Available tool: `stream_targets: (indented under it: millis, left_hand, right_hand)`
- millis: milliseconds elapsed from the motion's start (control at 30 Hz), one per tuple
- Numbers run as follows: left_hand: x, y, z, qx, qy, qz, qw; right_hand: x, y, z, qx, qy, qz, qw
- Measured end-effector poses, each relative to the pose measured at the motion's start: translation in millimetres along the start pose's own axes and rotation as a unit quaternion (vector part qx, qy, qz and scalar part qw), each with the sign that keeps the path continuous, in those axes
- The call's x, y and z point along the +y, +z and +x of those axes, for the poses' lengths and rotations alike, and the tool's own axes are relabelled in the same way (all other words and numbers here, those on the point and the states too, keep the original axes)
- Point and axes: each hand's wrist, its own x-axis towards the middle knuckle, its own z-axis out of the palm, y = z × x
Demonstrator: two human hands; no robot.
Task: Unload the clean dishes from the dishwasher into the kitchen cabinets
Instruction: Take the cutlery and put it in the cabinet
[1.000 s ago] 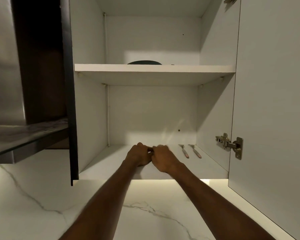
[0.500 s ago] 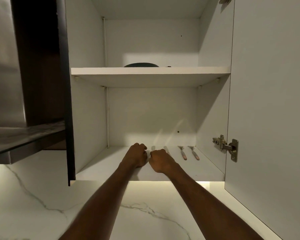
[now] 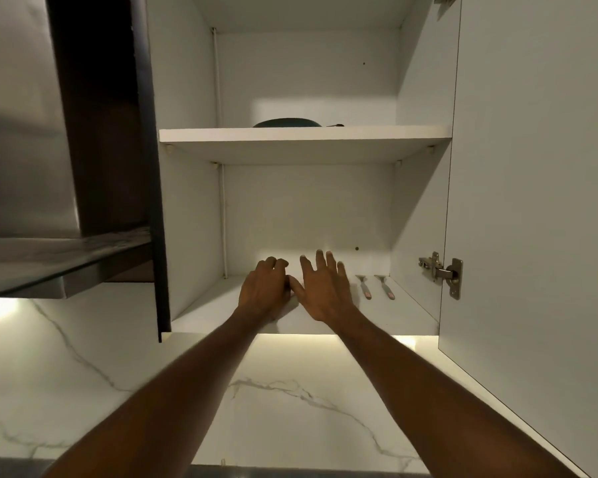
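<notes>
Nearest, two bare forearms rise over the marble wall (image 3: 83, 367) into the open cabinet (image 3: 187, 215). The left hand (image 3: 265, 293) sits on the lower shelf (image 3: 214, 312) close to the front edge, fingers curled under; whether they pinch anything is hard to tell. The right hand (image 3: 325, 291) lies just beside it, thumb touching it, four fingers straight and spread over the shelf. Right of that hand, two forks (image 3: 375, 286) lie side by side, apart from each other, handles toward the front, with bare shelf between them and the right wall. The open door (image 3: 532, 201) hangs at the right on one visible hinge (image 3: 441, 272). Farther up, the upper shelf (image 3: 304, 132) carries one dark dish (image 3: 287, 123) near its middle, with free board on both sides.
</notes>
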Motion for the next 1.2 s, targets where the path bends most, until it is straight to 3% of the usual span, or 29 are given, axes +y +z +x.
stream_targets:
  millis: [233, 733, 1000, 1200]
  left_hand:
    - [-33, -50, -34, 0.101, 0.065, 0.095, 0.988]
    - [-25, -168, -105, 0.103, 0.118, 0.066, 0.985]
    - [38, -206, -153, 0.112, 0.174, 0.012, 0.978]
    - [129, -241, -166, 0.123, 0.259, -0.06, 0.956]
  right_hand:
    - [-23, -48, -26, 0.062, 0.005, -0.038, 0.997]
    - [-63, -159, -146, 0.157, 0.068, -0.096, 0.981]
    - [-60, -220, -239, 0.191, 0.114, -0.141, 0.965]
    - [-32, -287, -306, 0.233, 0.125, -0.207, 0.942]
